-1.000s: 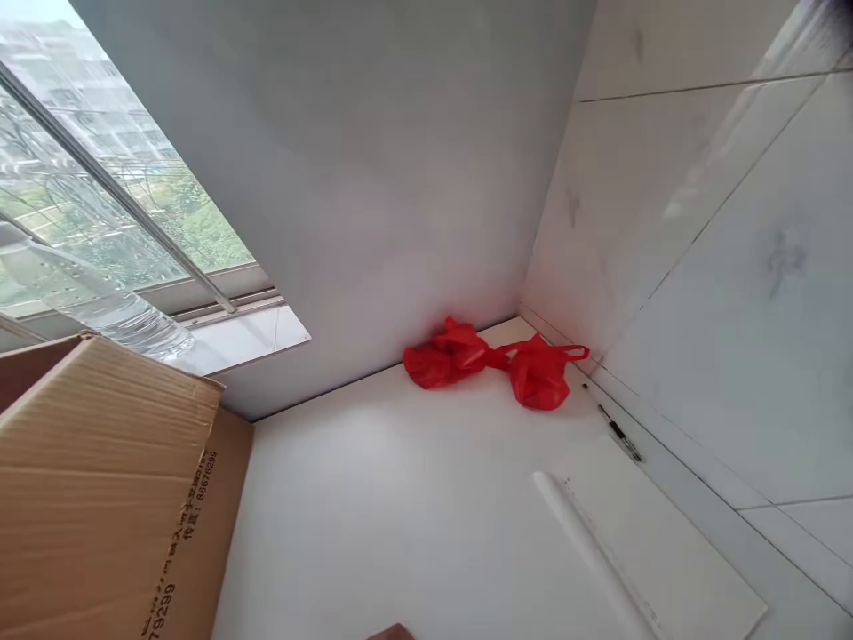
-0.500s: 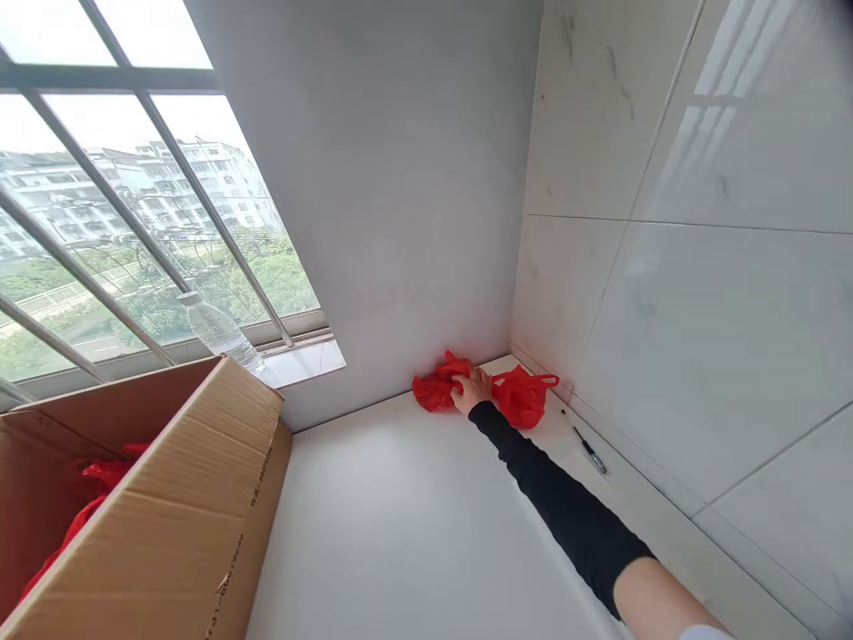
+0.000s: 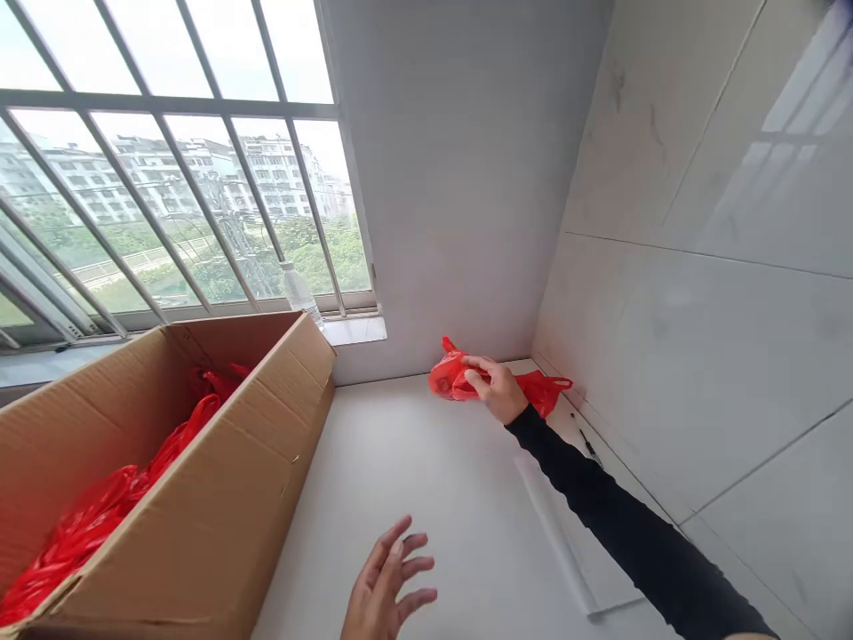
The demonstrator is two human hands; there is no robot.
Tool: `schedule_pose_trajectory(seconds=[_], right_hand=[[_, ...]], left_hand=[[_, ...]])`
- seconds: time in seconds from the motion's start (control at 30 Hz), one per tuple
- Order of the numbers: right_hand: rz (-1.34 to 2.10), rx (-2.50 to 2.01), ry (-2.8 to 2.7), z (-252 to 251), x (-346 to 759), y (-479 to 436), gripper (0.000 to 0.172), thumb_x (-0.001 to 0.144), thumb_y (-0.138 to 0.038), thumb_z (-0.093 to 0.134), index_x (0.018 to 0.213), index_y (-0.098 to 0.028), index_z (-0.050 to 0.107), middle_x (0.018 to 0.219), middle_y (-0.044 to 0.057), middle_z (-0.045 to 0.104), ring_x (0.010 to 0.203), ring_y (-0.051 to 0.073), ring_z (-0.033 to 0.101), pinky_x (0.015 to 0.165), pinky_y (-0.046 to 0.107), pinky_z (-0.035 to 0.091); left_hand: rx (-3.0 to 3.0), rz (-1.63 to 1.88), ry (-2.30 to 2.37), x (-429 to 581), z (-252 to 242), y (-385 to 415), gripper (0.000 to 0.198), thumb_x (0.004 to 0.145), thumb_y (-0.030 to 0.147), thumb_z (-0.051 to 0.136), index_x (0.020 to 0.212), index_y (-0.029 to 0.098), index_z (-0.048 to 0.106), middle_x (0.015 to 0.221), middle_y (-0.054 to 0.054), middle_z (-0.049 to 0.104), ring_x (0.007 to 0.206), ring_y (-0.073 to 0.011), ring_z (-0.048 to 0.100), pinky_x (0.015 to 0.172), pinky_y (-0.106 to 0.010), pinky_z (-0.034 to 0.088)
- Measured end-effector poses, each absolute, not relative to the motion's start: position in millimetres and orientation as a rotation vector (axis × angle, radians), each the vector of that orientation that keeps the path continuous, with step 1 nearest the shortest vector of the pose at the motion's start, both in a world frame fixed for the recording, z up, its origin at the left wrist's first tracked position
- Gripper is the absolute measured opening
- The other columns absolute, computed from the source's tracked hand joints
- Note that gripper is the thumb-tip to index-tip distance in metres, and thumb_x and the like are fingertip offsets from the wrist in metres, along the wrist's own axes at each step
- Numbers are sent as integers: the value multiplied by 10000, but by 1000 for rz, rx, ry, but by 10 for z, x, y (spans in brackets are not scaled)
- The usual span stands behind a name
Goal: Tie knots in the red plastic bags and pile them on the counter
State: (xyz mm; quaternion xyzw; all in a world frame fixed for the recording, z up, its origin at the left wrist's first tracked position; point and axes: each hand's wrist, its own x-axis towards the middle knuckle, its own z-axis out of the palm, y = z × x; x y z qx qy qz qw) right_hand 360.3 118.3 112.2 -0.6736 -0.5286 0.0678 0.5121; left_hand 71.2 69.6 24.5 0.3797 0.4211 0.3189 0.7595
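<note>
A crumpled red plastic bag [image 3: 445, 378] is at the far end of the white tabletop, by the grey wall. My right hand [image 3: 498, 389], in a black sleeve, grips its right side, thumb and fingers around the thin plastic. Just behind that hand lies a second red plastic bag [image 3: 550, 388], partly hidden by it, with a handle loop sticking out to the right. My left hand [image 3: 386, 582] is over the near part of the tabletop [image 3: 373, 462], fingers spread and holding nothing.
On the left stands an open cardboard box [image 3: 200, 516] with a heap of red plastic bags [image 3: 133, 498] inside. A clear bottle [image 3: 298, 289] is on the windowsill behind it. A pen [image 3: 586, 440] lies along the tiled wall, and a white sheet-like edge [image 3: 556, 538] runs beside my right arm.
My left hand has come into view at the bottom. My right hand appears closer to me, with the first bag reshaped in it. The view has swung left, showing more window and box.
</note>
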Motion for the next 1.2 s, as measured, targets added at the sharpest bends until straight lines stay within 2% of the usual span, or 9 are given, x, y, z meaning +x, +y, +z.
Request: schedule_pose_trajectory(seconds=[0.13,0.23,0.37,0.53,0.63,0.73,0.9,1.1,1.2], right_hand=[[215,-1474,-1459,890,2768,404,321,947,-242,490,1235,-216,628,1257,92,648,1202,250,576,1056,432,448],[424,-1326,-1853,623,2305,-154,322,921,-264,562,1237,-251,620,1234,82,658,1131,245,604,982,407,498],[496,-1491,-1561,350,2226,-330,184,958,-306,508,1072,-252,642,1113,78,680,1104,245,601,969,426,487],[940,-1616,-1249,30,2341,6,525,885,-482,615,1328,-229,492,1200,101,643,1109,255,601,927,430,508],[1173,-1464,-1181,-86,2310,97,363,901,-472,594,1147,-205,601,951,43,693,892,205,653,799,347,532],[1192,-1408,-1118,-120,2284,112,289,915,-467,572,905,-187,640,819,16,672,741,169,631,698,304,516],[1292,-1310,-1079,-140,2309,178,315,882,-446,638,1081,-201,638,985,43,708,888,189,662,841,336,524],[1245,-1347,-1060,-188,2391,245,220,893,-383,605,983,-191,663,949,42,713,886,186,668,876,345,517],[1368,-1331,-1060,-189,2396,189,352,857,-364,659,1169,-216,591,1053,45,702,975,197,666,920,366,516]], left_hand=[[433,728,653,970,169,732,553,860,594,571,1304,264,587,1300,-117,634,1173,-309,605,923,-477,533],[234,745,534,887,45,729,525,857,618,543,1145,200,680,1189,-133,695,1200,-331,597,958,-470,522],[200,702,622,695,-180,608,287,829,389,675,1057,218,709,1037,-83,751,1092,-321,669,947,-448,535],[426,824,711,655,-310,444,551,752,259,779,1277,249,612,1117,-73,742,1050,-301,691,926,-399,544],[530,839,777,657,-336,422,589,708,265,825,1259,202,626,1083,-95,751,986,-298,709,885,-377,554],[586,834,831,626,-355,439,439,726,322,812,1120,168,692,1056,-107,755,940,-286,714,848,-362,555],[714,774,863,592,-359,473,308,734,351,802,964,159,728,927,-90,764,831,-244,708,735,-301,541],[778,613,818,617,-304,493,383,733,353,796,1066,188,704,1019,-89,752,898,-255,703,763,-311,536],[809,617,869,619,-273,500,356,734,360,792,1021,176,690,982,-92,754,875,-259,707,741,-312,535]])
